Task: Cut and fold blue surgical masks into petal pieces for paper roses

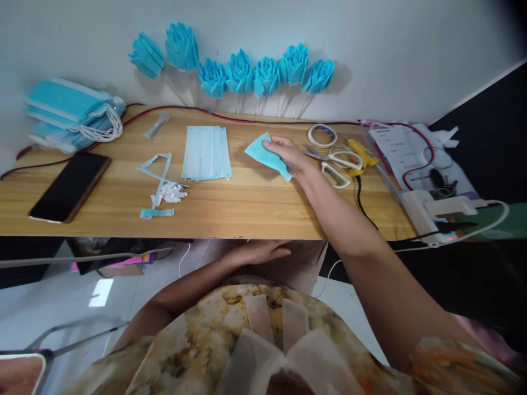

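My right hand (284, 156) is closed on a folded piece of light-blue mask fabric (265, 154), held at the table's middle with the thumb on top. My left hand (263, 252) rests low, just below the table's front edge, with its visible fingers stretched out and nothing seen in them. Left of the fabric lies a flat stack of pale-blue pleated mask sheets (206, 153). Scissors (335, 159) with white handles sit right of my right hand, beside a roll of tape (322, 135) and a yellow glue gun (362, 155).
Several blue fabric flowers (240, 74) on sticks lean against the wall. A pile of masks (68, 112), a phone (69, 186), and cut strips with white scraps (171, 192) occupy the left. At right are papers (405, 148) and a power strip (424, 216) with cables.
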A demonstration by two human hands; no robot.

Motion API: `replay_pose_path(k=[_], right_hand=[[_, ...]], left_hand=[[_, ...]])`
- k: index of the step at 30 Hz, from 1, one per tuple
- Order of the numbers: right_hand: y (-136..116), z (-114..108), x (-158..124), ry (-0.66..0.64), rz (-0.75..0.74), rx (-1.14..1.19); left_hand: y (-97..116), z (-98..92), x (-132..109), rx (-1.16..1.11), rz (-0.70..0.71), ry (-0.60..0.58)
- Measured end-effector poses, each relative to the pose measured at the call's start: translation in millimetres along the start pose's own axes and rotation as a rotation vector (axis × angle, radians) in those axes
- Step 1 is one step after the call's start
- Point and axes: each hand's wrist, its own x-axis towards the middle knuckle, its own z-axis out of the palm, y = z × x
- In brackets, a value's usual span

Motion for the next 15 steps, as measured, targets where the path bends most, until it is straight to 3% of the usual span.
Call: replay_pose_path(k=[5,10,12,15], right_hand=[[-5.5,2.3,-3.1,0.025,0.016,-0.008],[-9.7,3.7,-6.7,0.008,-0.006,0.048],[-9.3,3.3,-6.5,0.016,-0.007,0.06],[-7.6,2.4,-4.3,0.04,0.0,0.068]], left_hand=[[20.1,-14.7,-36.5,-0.202,0.044,-0.226],[51.6,-63.9,-77.0,-0.534,0.216,-0.141],[58.1,-92.9,-85.4,-0.567,0.154,0.02],[51.1,-140.2,-88.0,-0.044,-0.151,0.567]])
